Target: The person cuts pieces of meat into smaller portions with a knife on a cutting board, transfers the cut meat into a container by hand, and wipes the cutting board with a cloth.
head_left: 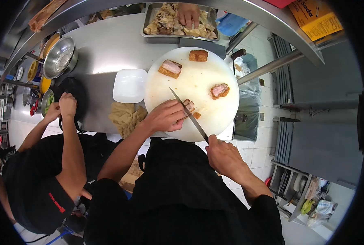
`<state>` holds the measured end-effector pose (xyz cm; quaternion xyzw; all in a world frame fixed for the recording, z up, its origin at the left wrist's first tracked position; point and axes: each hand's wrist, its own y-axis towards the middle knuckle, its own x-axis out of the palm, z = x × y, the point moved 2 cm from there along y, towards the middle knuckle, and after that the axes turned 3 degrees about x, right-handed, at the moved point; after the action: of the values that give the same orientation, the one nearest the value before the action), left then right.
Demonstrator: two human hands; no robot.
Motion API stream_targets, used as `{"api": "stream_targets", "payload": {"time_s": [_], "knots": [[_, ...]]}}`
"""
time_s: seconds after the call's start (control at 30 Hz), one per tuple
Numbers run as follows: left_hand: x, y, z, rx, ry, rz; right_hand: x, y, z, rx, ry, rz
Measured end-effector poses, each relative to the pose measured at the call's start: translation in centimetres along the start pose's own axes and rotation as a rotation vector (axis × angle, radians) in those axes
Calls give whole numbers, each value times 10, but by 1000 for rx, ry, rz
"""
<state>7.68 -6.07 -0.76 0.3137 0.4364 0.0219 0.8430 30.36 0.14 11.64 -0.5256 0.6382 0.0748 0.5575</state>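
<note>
On the round white cutting board [190, 83], my right hand [227, 159] is wrapped round the handle of a long knife [196, 122] near the board's front edge. The blade points up and left, across cut meat pieces [189, 105]. Curled fingers of my left hand [165, 116] press on the meat just left of the blade. A small brown piece [197, 115] lies right of the blade. Three larger chunks of crisp-skinned meat rest farther off: one at the upper left [170, 68], one at the top [198, 56], one at the right [219, 91].
A white square plate [130, 85] and a tan cloth [126, 118] lie left of the board. Behind it, another person's hand [188, 15] reaches into a metal tray [147, 24] of food. A co-worker [43, 179] stands at the left. A lined bin [247, 122] is at the right.
</note>
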Motion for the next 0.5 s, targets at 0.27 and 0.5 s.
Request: {"api": "stream_targets", "payload": {"time_s": [0.27,0.5], "knots": [[3,-4,1,19,15,59,50,87,6,-40,111,113],[-18,-14,22,-83,107,139,24,56,14,-112,290,197]]}}
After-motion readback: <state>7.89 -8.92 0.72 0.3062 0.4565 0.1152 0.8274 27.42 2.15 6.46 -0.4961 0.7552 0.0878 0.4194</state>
